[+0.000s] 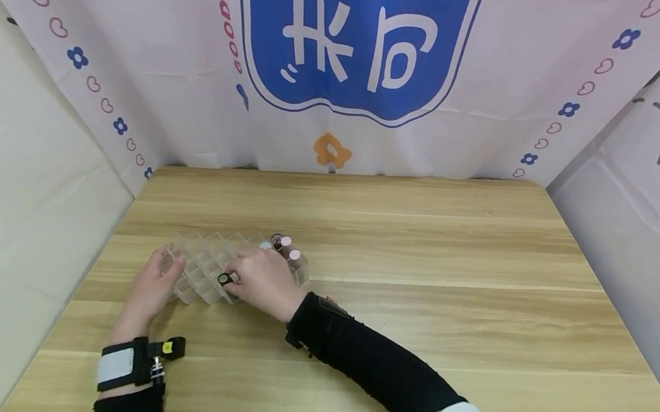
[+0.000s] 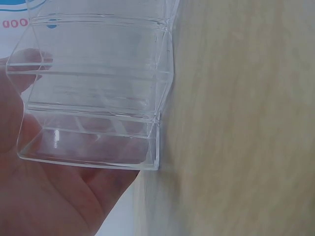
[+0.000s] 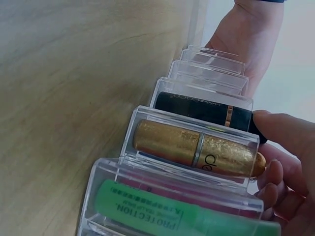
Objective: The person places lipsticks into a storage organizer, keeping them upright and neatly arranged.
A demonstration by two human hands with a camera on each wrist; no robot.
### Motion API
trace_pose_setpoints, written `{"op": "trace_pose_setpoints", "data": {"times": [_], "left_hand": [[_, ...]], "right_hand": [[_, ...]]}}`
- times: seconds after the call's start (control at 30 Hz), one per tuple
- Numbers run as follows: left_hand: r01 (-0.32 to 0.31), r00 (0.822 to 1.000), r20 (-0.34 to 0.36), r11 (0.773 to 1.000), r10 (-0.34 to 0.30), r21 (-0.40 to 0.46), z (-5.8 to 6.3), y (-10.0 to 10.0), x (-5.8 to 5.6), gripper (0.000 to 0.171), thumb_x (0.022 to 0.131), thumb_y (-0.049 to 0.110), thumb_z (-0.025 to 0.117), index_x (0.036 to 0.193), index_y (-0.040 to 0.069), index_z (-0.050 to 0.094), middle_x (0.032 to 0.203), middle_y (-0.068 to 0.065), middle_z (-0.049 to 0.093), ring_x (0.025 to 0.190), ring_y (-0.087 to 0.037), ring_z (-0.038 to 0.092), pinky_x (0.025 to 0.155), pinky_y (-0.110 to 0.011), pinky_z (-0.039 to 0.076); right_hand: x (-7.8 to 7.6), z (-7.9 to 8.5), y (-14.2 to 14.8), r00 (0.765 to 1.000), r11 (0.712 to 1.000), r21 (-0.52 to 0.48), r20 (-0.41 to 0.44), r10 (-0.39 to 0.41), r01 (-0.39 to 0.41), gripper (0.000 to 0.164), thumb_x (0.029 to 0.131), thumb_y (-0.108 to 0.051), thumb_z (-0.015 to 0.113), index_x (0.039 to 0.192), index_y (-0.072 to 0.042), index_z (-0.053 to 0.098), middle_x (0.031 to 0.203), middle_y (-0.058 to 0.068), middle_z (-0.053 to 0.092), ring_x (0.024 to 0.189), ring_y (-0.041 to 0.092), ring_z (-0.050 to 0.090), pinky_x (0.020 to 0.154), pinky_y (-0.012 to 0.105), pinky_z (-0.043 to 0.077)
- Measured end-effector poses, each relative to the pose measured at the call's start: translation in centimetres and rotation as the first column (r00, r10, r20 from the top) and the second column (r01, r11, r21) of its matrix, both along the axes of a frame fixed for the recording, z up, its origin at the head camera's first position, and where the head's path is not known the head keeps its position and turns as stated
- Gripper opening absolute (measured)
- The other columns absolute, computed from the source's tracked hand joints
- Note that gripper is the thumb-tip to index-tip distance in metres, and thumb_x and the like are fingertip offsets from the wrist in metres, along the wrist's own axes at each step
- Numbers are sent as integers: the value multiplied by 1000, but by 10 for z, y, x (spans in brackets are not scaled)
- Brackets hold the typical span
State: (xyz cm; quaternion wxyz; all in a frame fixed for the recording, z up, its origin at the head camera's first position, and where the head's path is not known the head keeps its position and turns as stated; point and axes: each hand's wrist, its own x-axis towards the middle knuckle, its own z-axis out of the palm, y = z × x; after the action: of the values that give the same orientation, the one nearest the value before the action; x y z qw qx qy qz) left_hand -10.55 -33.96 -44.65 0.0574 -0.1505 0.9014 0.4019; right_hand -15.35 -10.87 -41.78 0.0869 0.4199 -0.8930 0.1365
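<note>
A clear plastic lipstick organizer (image 1: 200, 281) with zigzag compartments stands at the left of the table. My left hand (image 1: 148, 287) grips its left end, thumb and fingers spread around the end walls; in the left wrist view the fingers show through the plastic. My right hand (image 1: 266, 282) reaches over the organizer and pinches the top end of a black lipstick (image 3: 204, 110), most of whose length sits inside a front compartment. Beside it, in neighbouring compartments, are a gold lipstick (image 3: 167, 142) and a green lip balm tube (image 3: 142, 209).
Tubes with pale pink caps (image 1: 294, 255) and a dark round one (image 1: 277, 239) stand at the organizer's right end, partly behind my right hand. Beneath is a wood-grain table (image 1: 418, 271). A printed white cloth (image 1: 289, 138) hangs along its back edge.
</note>
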Motion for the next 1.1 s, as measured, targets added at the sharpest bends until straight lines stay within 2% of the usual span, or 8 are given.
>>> {"op": "trace_pose_setpoints", "data": {"times": [0.3,0.43,0.6,0.67,0.77,0.9,0.97,1.1], "left_hand": [[16,1000,16,1000,-16,2,0,-1,1,79,103,56,25,158,5,0,158,-36,13,141,-58,22,110,-72,25],[22,1000,9,1000,-22,0,0,-1,1,80,103,57,25,157,4,0,157,-36,14,141,-58,22,110,-72,25],[22,1000,16,1000,-22,-13,0,-2,0,81,102,58,25,157,4,0,158,-36,14,141,-58,22,110,-72,25],[22,999,24,1000,-22,-17,0,-2,-1,81,102,58,24,157,4,0,158,-36,13,141,-58,22,110,-72,25],[23,999,26,999,-22,-23,1,-2,-1,80,102,58,24,157,5,0,157,-36,13,140,-59,23,110,-72,24],[26,999,34,999,-25,-37,1,-2,0,80,102,58,24,157,4,0,157,-36,12,140,-59,23,110,-73,24],[27,999,38,999,-25,-40,1,-2,0,80,102,58,23,157,4,0,158,-36,11,139,-60,23,109,-73,24],[30,999,34,999,-28,-40,2,-1,0,80,103,58,23,157,4,-1,158,-36,8,139,-61,21,109,-74,23]], "right_hand": [[1,0,4,999,999,-37,44,2,0,25,85,-42,74,106,-29,76,91,-15,69,78,-2,61,68,13,48],[-2,4,11,991,987,-163,131,34,-13,26,88,-37,73,108,-21,75,93,-10,69,81,0,59,69,9,46],[-9,7,25,967,942,-335,250,52,36,36,89,-33,72,120,-15,68,103,-1,64,89,8,56,72,11,45],[-10,7,32,949,917,-386,314,31,98,47,87,-34,74,127,-14,62,115,2,61,100,12,56,80,16,48],[-13,5,42,902,877,-436,432,8,201,66,84,-34,77,140,-13,49,135,6,51,120,20,53,99,30,50],[-16,-4,55,836,843,-432,548,-35,319,91,78,-38,82,150,-13,33,154,8,36,138,25,42,116,45,38],[-18,-11,60,810,836,-415,584,-58,359,101,74,-41,84,153,-13,27,157,8,33,141,26,39,117,48,36],[-21,-21,69,770,844,-366,632,-83,392,115,69,-47,86,157,-14,19,159,7,33,145,26,36,119,48,33]]}}
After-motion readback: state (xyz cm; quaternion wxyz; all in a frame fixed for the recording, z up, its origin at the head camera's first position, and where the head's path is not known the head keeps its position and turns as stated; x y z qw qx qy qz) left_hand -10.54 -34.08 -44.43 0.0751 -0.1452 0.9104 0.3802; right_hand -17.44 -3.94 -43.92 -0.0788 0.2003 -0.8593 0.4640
